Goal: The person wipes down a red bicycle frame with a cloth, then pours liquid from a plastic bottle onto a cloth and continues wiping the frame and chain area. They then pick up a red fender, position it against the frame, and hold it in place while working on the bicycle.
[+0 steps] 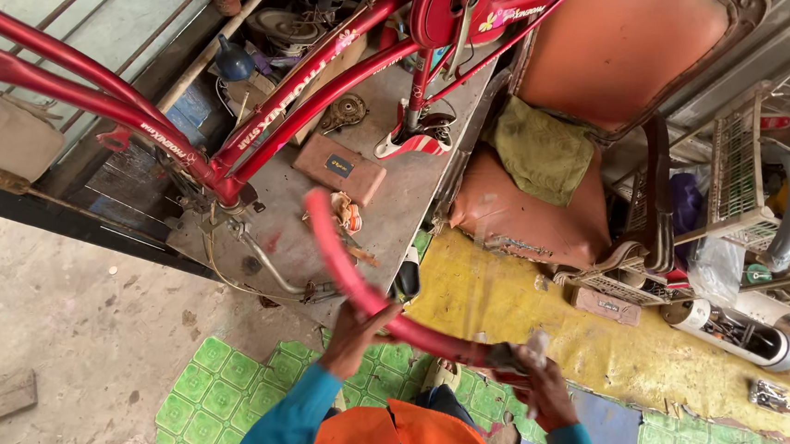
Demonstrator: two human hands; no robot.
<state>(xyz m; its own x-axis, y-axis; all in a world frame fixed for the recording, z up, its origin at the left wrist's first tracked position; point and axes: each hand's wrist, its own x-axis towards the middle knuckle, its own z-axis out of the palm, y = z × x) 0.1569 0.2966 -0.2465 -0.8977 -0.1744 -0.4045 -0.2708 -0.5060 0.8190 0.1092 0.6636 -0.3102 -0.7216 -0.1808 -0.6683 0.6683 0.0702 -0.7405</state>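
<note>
I hold a long curved red strip, like a bicycle mudguard [355, 266], in front of me. My left hand [354, 338] grips it near its middle. At the strip's dark lower end my right hand [541, 385] is closed, and it also presses a pale crumpled rag [535, 345] against the strip. The free upper end curls up toward a red bicycle frame [273, 111] that rests upside down on a grey metal bench [406, 195]. My sleeves are blue and I wear an orange vest.
On the bench lie a brown pad [339, 167], a small sprocket [345, 112] and a bent metal rod [267, 264]. An orange chair [569, 123] with a green cloth [539, 153] stands on the right, beside wire baskets [750, 182]. Green patterned mat [235, 387] and yellow sheet [627, 349] cover the floor.
</note>
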